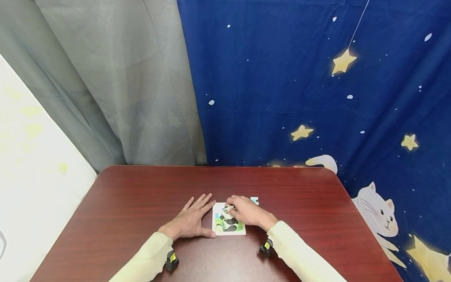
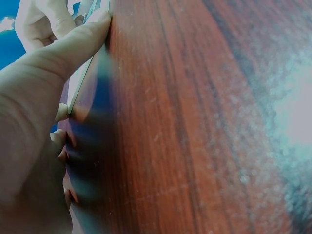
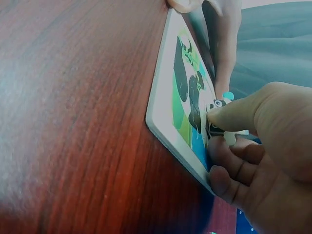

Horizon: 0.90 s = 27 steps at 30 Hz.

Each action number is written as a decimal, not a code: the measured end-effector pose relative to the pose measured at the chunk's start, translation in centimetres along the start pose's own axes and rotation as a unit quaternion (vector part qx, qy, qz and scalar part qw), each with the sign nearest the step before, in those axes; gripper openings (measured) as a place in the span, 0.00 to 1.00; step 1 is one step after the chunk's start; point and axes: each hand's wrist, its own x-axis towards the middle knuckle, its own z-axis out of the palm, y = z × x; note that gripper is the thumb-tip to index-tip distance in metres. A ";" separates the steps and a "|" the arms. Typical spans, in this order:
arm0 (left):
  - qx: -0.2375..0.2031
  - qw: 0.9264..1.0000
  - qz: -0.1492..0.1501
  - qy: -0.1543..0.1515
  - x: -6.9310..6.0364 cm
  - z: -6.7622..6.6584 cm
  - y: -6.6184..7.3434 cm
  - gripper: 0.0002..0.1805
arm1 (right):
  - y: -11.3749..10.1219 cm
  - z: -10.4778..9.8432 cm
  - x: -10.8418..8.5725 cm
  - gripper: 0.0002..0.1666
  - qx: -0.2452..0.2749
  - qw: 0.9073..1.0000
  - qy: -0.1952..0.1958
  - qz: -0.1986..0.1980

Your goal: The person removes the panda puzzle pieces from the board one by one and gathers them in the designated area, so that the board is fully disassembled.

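A panda jigsaw puzzle in a white-framed tray [image 1: 230, 234] lies flat on the table. At its left side my left hand [image 1: 190, 221] rests with straight, spread fingers; the thumb touches the tray near its lower left corner, also seen in the left wrist view. My right hand [image 1: 248, 211] is over the upper right of the tray. Between thumb and fingers it pinches a jigsaw piece [image 3: 218, 104] showing part of a panda's face, tilted up from the picture. The right fingers hide part of this piece and of the tray's upper right.
One loose jigsaw piece [image 1: 254, 199] lies on the table just beyond the right hand. The dark red wooden table [image 1: 141, 196] reaches back to a grey curtain [image 1: 155, 98] and a blue starry curtain [image 1: 264, 98]. A white surface [image 1: 31, 156] stands at the left.
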 end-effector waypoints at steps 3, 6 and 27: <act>-0.002 1.000 -0.002 -0.002 0.0 0.0 0.0 0.64 | 0.1 -0.3 -0.1 0.03 0.034 0.999 0.012 0.011; -0.007 1.000 -0.002 -0.003 0.1 0.0 0.1 0.64 | 0.1 -0.7 -0.1 0.04 0.062 0.998 0.030 0.016; -0.002 1.000 0.005 0.008 -0.1 0.1 0.1 0.64 | 3.1 -2.8 -3.1 0.07 0.073 0.994 0.074 0.028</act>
